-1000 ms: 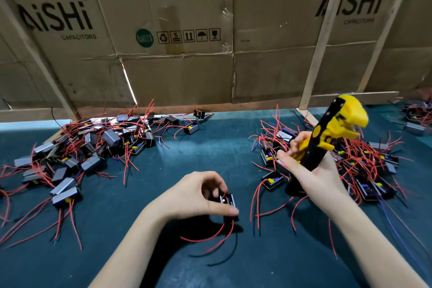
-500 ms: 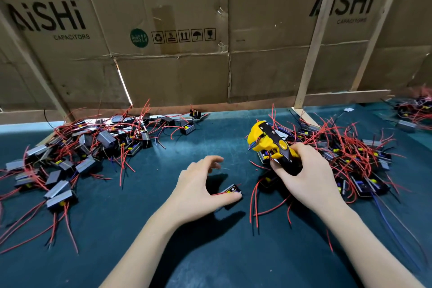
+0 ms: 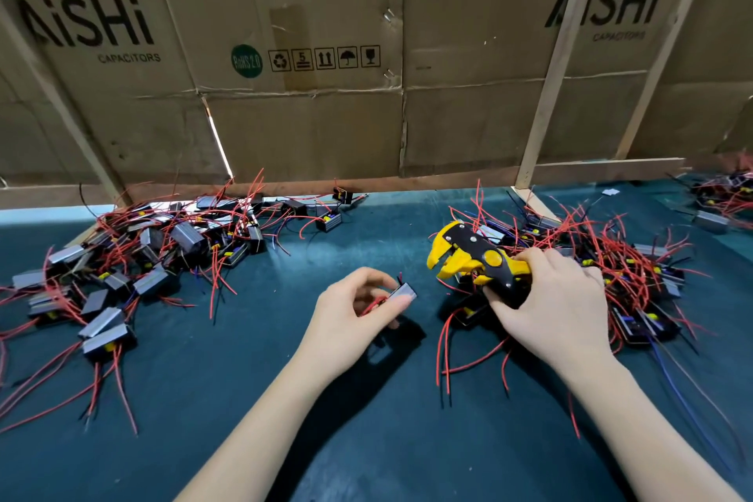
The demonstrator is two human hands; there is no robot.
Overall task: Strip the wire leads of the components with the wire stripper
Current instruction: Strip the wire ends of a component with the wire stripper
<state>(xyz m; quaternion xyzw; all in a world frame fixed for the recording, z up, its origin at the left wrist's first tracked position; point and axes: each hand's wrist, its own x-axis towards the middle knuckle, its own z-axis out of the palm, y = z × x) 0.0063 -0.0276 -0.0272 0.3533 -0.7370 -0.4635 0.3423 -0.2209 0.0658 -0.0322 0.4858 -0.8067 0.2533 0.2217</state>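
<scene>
My left hand [image 3: 350,312] pinches a small black component [image 3: 403,293] between thumb and fingers, lifted a little above the green mat, its red leads tucked under my palm. My right hand [image 3: 558,306] grips the black handles of the yellow wire stripper [image 3: 468,255], whose jaws point left toward the component, a short gap away. A pile of components with red leads [image 3: 619,269] lies under and behind my right hand. Another pile of components [image 3: 134,257] spreads over the left of the mat.
The dark green mat [image 3: 285,379] covers the table. A cardboard wall [image 3: 326,114] with wooden struts [image 3: 550,94] closes the back edge. A third small heap of components [image 3: 725,196] sits at the far right. Loose red leads trail toward the front on both sides.
My right hand swung the stripper down from upright to level, jaws pointing left. My left hand picked the component up off the mat and turned it.
</scene>
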